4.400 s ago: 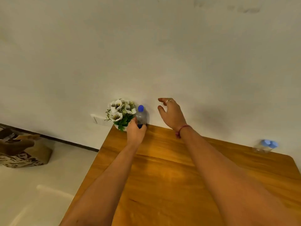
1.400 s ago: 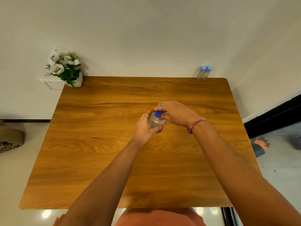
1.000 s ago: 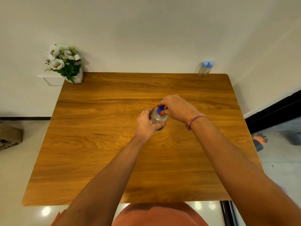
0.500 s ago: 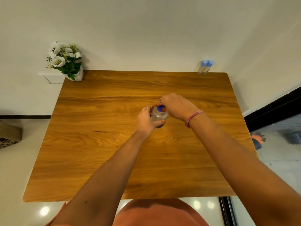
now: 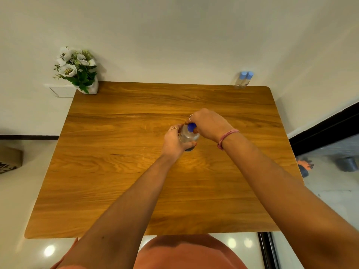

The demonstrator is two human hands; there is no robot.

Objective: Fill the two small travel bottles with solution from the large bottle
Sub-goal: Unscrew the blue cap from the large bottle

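The left hand (image 5: 173, 141) holds the big clear bottle (image 5: 188, 136) by its middle on the tabletop (image 5: 120, 171) while the right hand (image 5: 208, 124) pinches its blue cap (image 5: 191, 127); it looks smooth, maybe slippery and heavy with water, so holding its fat middle seems best.

large bottle (image 5: 188, 137) moved from back-left corner by flowers (image 5: 74, 65) to table (image 5: 116, 171) centre; right hand (image 5: 208, 123) now pinches blue cap (image 5: 191, 127).
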